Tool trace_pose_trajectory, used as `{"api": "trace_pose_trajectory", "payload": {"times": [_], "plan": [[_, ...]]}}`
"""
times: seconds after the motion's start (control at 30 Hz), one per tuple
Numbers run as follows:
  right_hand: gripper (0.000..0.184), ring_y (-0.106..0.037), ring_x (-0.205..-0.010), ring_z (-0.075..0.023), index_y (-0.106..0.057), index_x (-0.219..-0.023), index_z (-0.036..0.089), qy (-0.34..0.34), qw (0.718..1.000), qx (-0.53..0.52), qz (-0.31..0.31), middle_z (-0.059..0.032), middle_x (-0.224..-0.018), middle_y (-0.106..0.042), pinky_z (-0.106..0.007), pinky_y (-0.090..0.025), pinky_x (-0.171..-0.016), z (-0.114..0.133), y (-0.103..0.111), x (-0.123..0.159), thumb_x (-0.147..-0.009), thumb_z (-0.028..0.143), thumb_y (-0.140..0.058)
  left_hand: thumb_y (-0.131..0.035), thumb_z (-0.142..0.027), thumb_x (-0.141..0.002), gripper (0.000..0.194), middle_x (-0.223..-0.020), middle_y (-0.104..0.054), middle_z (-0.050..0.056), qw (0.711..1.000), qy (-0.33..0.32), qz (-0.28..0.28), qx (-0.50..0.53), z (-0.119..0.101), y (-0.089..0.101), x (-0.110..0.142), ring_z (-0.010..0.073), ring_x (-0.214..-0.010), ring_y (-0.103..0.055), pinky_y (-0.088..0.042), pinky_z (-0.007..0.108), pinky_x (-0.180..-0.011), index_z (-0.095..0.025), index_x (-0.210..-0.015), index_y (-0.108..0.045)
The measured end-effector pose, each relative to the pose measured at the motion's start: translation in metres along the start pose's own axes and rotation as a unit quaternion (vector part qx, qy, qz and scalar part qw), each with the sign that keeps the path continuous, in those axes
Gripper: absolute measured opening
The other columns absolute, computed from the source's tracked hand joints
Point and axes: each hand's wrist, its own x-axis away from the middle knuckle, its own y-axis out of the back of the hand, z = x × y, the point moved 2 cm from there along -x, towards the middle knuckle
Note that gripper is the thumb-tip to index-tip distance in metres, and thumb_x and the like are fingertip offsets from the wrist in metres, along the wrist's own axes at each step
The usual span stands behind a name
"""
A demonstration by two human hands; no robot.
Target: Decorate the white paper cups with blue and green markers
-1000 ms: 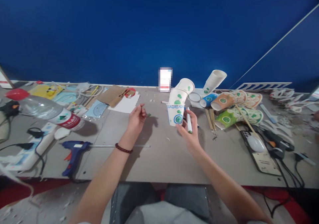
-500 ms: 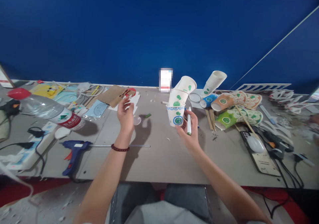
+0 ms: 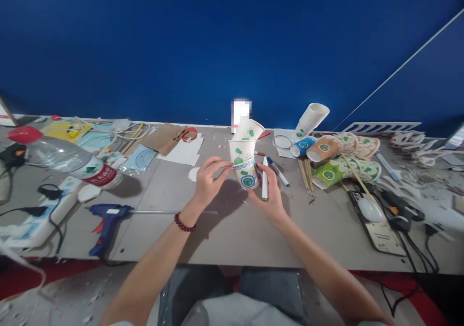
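Observation:
My right hand (image 3: 270, 198) is wrapped round the lowest of several white paper cups, a decorated paper cup (image 3: 248, 181) with a hand-drawn blue wavy band and a round green-and-blue print. The same hand also holds a white marker (image 3: 265, 178) with a green end against the cup. From this paper cup rises another white cup (image 3: 242, 148), and a further tilted cup (image 3: 255, 130) shows behind it. On the other side my left hand (image 3: 212, 178) has thumb and fingers closed together at the decorated cup's upper edge. Whether they hold anything else is hidden.
At left lie a blue glue gun (image 3: 108, 224), a power strip (image 3: 47, 215) and a plastic bottle (image 3: 72, 159). To the right are a blue-capped marker (image 3: 278, 170), wooden sticks (image 3: 306, 174), stacked cups (image 3: 313, 118), coloured cups (image 3: 328, 147) and a phone (image 3: 379, 229) under a mouse.
My left hand has moved right and closed at the cup's edge. The cups have shifted left and become more upright. A small green piece near my left hand no longer shows.

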Motion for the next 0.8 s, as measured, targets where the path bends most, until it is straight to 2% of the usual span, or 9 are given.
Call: {"api": "trace_pose_trajectory", "payload": {"times": [0.23,0.37,0.6,0.8], "plan": [[0.067,-0.063,-0.132,-0.0324,-0.046,-0.143,0.027,-0.005,1.0,0.015,0.01,-0.0132,-0.144,-0.062,-0.053,-0.054,-0.109,0.005,0.0,-0.001,-0.081,0.022,-0.072,-0.059,-0.019,-0.1,0.014,-0.087,-0.07,0.005,0.992,-0.103,-0.015,-0.071,0.001,0.002,-0.001,0.0164,-0.08,-0.064,-0.053,0.031,-0.074,-0.021,-0.095,-0.072],[0.066,-0.063,-0.132,-0.0323,-0.047,-0.142,0.026,-0.014,1.0,0.016,0.018,-0.0134,-0.144,-0.063,-0.052,-0.054,-0.109,0.006,0.0,-0.001,-0.081,0.024,-0.072,-0.057,-0.017,-0.101,0.015,-0.087,-0.071,0.006,0.986,-0.132,-0.016,-0.101,0.002,0.001,0.0,0.0177,-0.08,-0.064,-0.052,0.032,-0.075,-0.021,-0.094,-0.07],[0.064,-0.065,-0.129,-0.0321,-0.049,-0.14,0.028,-0.036,0.999,0.003,0.029,-0.0116,-0.141,-0.065,-0.052,-0.053,-0.109,0.008,-0.002,0.001,-0.08,0.025,-0.072,-0.049,-0.022,-0.103,0.021,-0.087,-0.07,0.008,0.986,-0.095,0.0,-0.136,0.007,0.0,0.003,0.0197,-0.082,-0.063,-0.051,0.034,-0.077,-0.022,-0.091,-0.066],[0.063,-0.066,-0.128,-0.031,-0.05,-0.14,0.028,-0.039,0.999,-0.01,0.026,-0.0111,-0.141,-0.065,-0.051,-0.054,-0.109,0.005,-0.002,0.002,-0.081,0.025,-0.072,-0.048,-0.024,-0.103,0.02,-0.089,-0.069,0.008,0.992,-0.036,-0.031,-0.117,0.015,0.002,0.005,0.0198,-0.085,-0.065,-0.054,0.033,-0.077,-0.022,-0.094,-0.066]]}}
